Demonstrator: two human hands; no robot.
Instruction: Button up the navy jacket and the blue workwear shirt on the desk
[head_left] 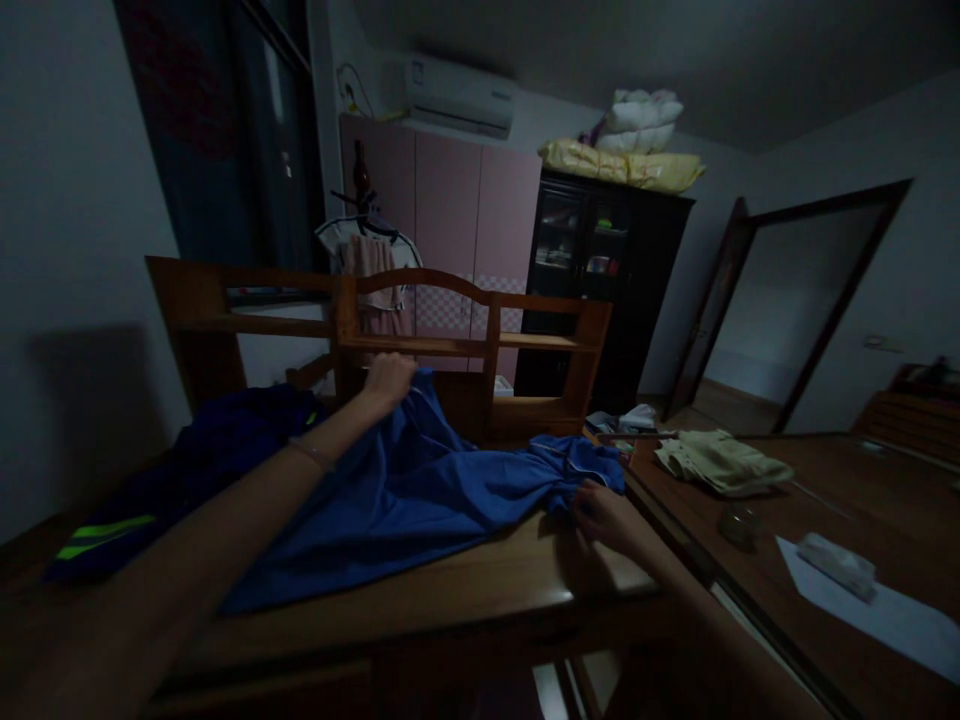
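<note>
A blue garment with thin white piping [457,490], its exact kind unclear in the dim light, stretches across the wooden desk [525,575]. My left hand [391,380] is closed on its far edge and lifts that part off the desktop. At the bunched right end, my right hand [600,512] has its fingers closed on the cloth. Left of it lies a heap of dark blue clothing [225,440] with a bright yellow-green stripe, partly hidden behind my left forearm.
A wooden shelf rack [420,345] rises along the desk's back. On the brown table [817,500] at right are folded pale yellow-green cloth [720,460], a small glass jar [739,525], a tissue pack [836,562] and a white sheet [915,620]. A wall stands at left.
</note>
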